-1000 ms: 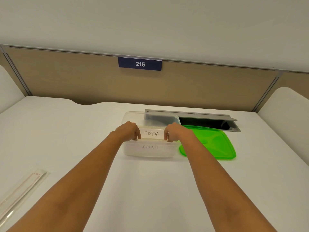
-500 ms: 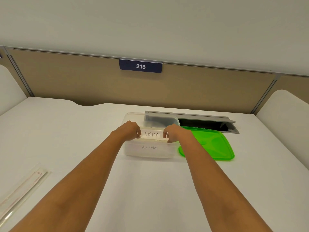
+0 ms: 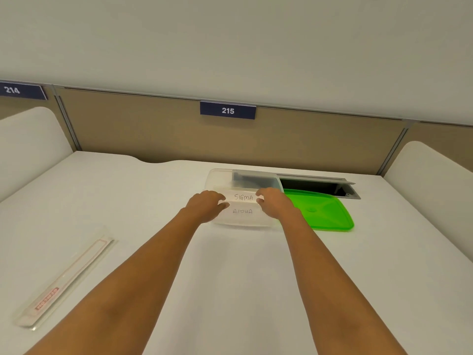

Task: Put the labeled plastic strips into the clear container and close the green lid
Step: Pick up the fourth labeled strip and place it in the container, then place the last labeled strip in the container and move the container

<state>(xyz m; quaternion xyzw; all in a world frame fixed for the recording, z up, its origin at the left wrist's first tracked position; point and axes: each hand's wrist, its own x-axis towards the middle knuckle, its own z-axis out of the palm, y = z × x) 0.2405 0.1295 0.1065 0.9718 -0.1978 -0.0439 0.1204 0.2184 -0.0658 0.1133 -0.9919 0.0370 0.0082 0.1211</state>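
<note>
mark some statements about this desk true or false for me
1. The left hand and the right hand pinch the SIGMA strip by its ends. True.
2. The green lid sits on the container. False: it lies on the table, right of the container.
3. An ALPHA strip shows at the container too. True.
4. The sign straight ahead reads 512. False: it reads 215.
</note>
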